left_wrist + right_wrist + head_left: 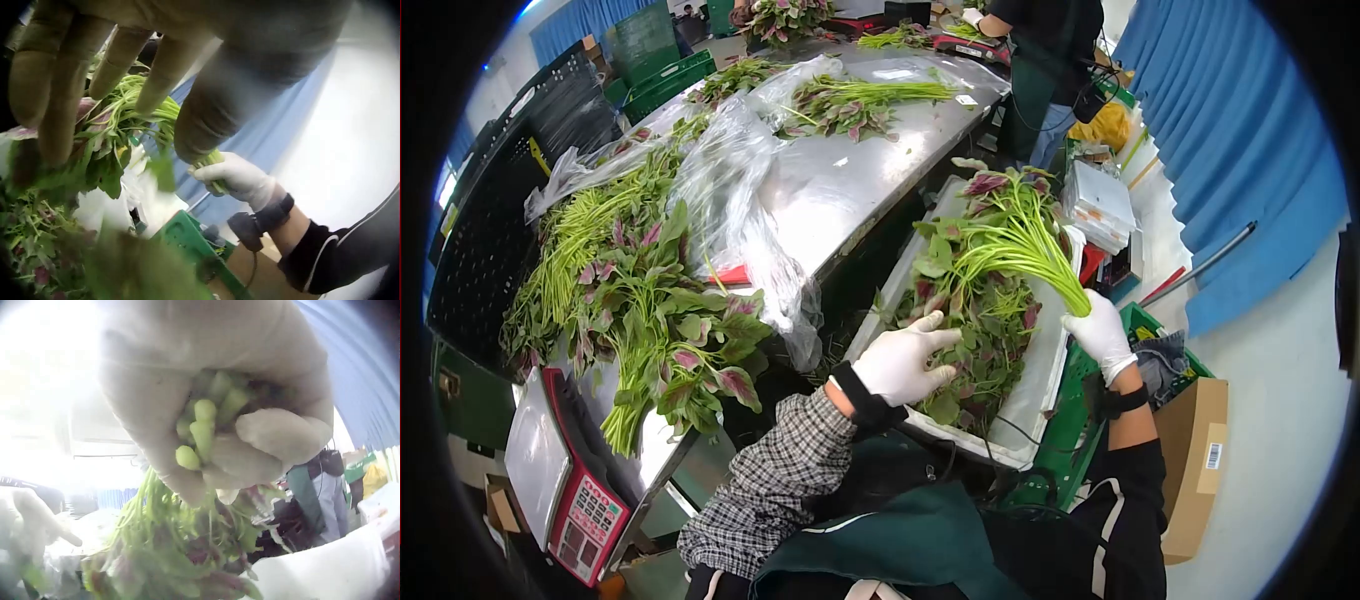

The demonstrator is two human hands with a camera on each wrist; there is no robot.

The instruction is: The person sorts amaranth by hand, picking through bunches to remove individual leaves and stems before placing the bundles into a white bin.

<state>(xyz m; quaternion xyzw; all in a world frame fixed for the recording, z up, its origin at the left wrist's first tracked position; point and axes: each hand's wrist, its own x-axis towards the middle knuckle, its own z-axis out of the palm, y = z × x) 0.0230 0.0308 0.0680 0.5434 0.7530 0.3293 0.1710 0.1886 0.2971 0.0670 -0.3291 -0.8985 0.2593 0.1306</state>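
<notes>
Fingers on the right hand (1100, 335) are clamped round the stem ends (203, 428) of a leafy bunch (1030, 250), held up over the white bin (1015, 410); the left hand's (897, 362) are spread apart, holding nothing, above more greens (985, 360) inside. Bunch is probably light, bendy, maybe slick, tops easily bruised, so I'd grab it by the stems.

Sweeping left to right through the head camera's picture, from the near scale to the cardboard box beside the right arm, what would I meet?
Near scale → checked sleeve → gloved left hand → held bunch of leafy stems → gloved right hand → cardboard box.
</notes>
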